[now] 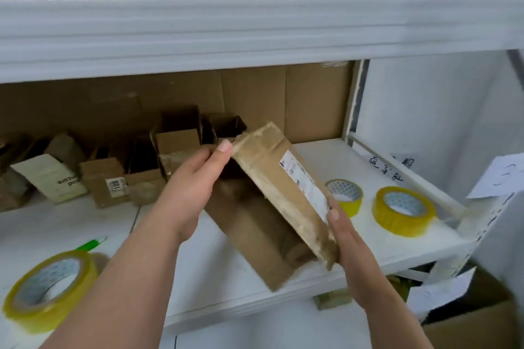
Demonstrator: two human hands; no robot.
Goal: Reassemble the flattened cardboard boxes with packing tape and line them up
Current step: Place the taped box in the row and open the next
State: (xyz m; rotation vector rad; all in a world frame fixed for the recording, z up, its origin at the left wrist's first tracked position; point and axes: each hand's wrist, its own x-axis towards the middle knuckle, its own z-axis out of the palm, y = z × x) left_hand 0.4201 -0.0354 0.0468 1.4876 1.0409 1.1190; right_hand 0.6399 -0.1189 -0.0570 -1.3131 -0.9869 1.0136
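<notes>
On a white shelf point(326, 159), past the row of boxes point(105, 181), the left hand point(195, 178) pinches the box point(272, 201) top and the right hand point(344, 238) grips its lower edge, holding it tilted above the shelf, likely to square it for taping.

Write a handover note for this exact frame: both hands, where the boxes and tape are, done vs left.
Left hand: pinches the far top corner of the cardboard box. Right hand: holds its near end.
Box: held tilted over the white shelf, open side showing, old tape along its edge.
Tape rolls: one front left, two on the right.
Done: several open boxes line the back of the shelf.
Left: finish this box, probably tape it, and add it to the row.
</notes>
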